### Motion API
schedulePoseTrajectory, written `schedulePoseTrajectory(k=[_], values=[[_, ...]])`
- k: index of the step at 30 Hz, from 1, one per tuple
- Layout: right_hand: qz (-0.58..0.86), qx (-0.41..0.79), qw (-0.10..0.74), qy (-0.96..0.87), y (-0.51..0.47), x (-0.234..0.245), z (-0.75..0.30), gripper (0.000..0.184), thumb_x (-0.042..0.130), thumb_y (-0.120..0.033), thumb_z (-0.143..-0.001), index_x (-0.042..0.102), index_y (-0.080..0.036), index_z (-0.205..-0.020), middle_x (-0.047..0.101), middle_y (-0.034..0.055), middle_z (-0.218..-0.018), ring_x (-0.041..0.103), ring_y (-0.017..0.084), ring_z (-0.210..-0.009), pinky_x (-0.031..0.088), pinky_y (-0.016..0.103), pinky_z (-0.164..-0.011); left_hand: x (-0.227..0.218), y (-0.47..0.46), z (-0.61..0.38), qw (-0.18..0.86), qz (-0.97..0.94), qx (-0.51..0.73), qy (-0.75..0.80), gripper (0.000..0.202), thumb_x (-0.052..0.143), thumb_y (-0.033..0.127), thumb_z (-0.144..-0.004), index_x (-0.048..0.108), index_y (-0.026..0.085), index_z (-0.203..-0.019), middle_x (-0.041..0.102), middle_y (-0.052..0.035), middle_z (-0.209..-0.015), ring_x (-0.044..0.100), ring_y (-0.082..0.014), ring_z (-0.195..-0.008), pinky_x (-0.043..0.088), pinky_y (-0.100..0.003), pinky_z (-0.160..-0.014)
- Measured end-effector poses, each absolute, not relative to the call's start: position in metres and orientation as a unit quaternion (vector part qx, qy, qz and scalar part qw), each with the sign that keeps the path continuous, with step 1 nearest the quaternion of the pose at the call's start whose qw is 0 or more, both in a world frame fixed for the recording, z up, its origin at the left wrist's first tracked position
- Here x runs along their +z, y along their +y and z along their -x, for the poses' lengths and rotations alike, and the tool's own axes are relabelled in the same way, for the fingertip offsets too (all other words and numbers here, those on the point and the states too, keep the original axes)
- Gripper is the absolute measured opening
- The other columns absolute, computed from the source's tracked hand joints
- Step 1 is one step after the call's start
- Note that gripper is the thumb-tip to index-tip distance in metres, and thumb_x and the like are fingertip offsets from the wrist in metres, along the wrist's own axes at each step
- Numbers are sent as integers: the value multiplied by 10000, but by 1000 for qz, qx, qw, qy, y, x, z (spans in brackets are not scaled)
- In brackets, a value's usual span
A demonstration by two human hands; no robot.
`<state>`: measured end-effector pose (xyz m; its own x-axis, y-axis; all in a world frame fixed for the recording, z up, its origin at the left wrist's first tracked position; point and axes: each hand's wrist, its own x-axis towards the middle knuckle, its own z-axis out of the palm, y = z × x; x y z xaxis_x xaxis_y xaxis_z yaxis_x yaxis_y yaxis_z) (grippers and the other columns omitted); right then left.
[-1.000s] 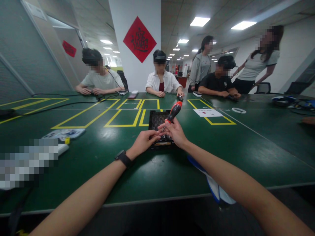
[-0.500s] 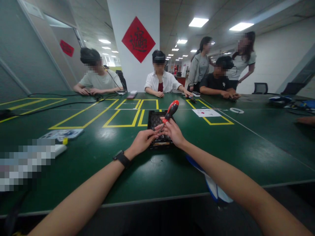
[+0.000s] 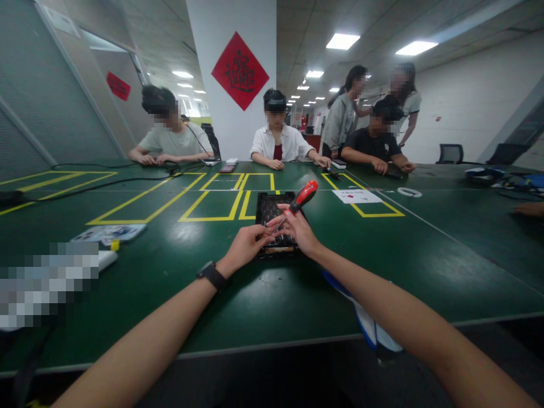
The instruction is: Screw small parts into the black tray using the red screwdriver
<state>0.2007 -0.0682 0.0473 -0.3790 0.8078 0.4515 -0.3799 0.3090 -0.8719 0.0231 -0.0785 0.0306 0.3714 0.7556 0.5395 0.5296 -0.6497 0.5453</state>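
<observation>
A screwdriver (image 3: 305, 195) with a red and black handle leans up and to the right in my right hand (image 3: 301, 231). Its handle rises above my fingers, and its thin shaft slants down to the left. My left hand (image 3: 249, 242), with a dark watch on the wrist, is pinched near the shaft's lower end. Whatever is between those fingertips is too small to make out. Both hands are over a black plastic tray (image 3: 272, 199) with a patterned inside, which lies on the green table (image 3: 272, 317). My hands partly cover the tray.
Yellow tape outlines (image 3: 208, 219) mark the table. A paper sheet (image 3: 357, 196) and a white ring (image 3: 409, 192) lie to the right. Phone-like flat things (image 3: 108, 233) are at the left. A blue and white item (image 3: 365, 317) hangs over the near edge. Several people sit or stand opposite.
The screwdriver's handle has tipped further to the right and slightly lower. My hands stay in nearly the same place over the tray. A standing person at the back right has shifted left.
</observation>
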Motion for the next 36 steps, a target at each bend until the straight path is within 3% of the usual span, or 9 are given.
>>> schedulePoseTrajectory(k=[7, 12, 15, 19, 26, 32, 36], values=[[180, 554, 554, -595, -68, 49, -200, 276, 529, -389, -836, 426, -218, -1026, 632, -11, -743, 645, 127, -699, 549, 279, -645, 36, -83, -25, 180, -832, 367, 375, 306, 431, 352, -894, 670, 164, -865, 669, -38, -831, 587, -151, -750, 428, -252, -707], [181, 548, 557, -597, -68, 51, -200, 304, 547, -422, -819, 404, -230, -1007, 585, -54, -643, 641, 112, -604, 536, 237, -573, 35, -82, -26, 136, -819, 393, 394, 250, 578, 400, -804, 639, 157, -811, 628, -20, -769, 540, -137, -707, 401, -243, -666], [181, 554, 548, -600, -67, 49, -201, 332, 513, -430, -839, 404, -226, -1078, 605, -38, -661, 650, 122, -613, 539, 249, -584, 32, -79, -24, 145, -817, 383, 406, 283, 597, 431, -782, 619, 149, -775, 604, -1, -709, 511, -123, -646, 375, -232, -610], [173, 591, 536, -577, -63, 45, -203, 361, 412, -439, -882, 408, -208, -1159, 644, 12, -750, 664, 148, -665, 548, 294, -613, 32, -77, -22, 155, -828, 368, 393, 275, 522, 392, -838, 632, 140, -825, 622, -16, -760, 534, -132, -690, 393, -242, -650], [173, 577, 538, -590, -63, 46, -204, 268, 510, -411, -847, 401, -227, -1008, 653, -5, -783, 660, 130, -669, 558, 312, -653, 36, -79, -23, 151, -843, 349, 380, 256, 461, 360, -871, 622, 162, -843, 626, -32, -808, 547, -145, -736, 408, -251, -687], [167, 565, 527, -612, -67, 50, -201, 325, 544, -428, -825, 358, -241, -1016, 642, -34, -730, 656, 117, -651, 560, 289, -645, 34, -81, -25, 87, -829, 352, 426, 257, 573, 420, -794, 560, 166, -756, 556, 7, -677, 478, -123, -620, 352, -226, -584], [160, 567, 533, -607, -68, 50, -201, 308, 529, -425, -835, 381, -230, -1022, 641, -22, -722, 657, 123, -669, 553, 281, -651, 35, -79, -23, 105, -836, 344, 415, 252, 522, 384, -837, 592, 158, -748, 595, -3, -683, 499, -120, -612, 352, -222, -581]])
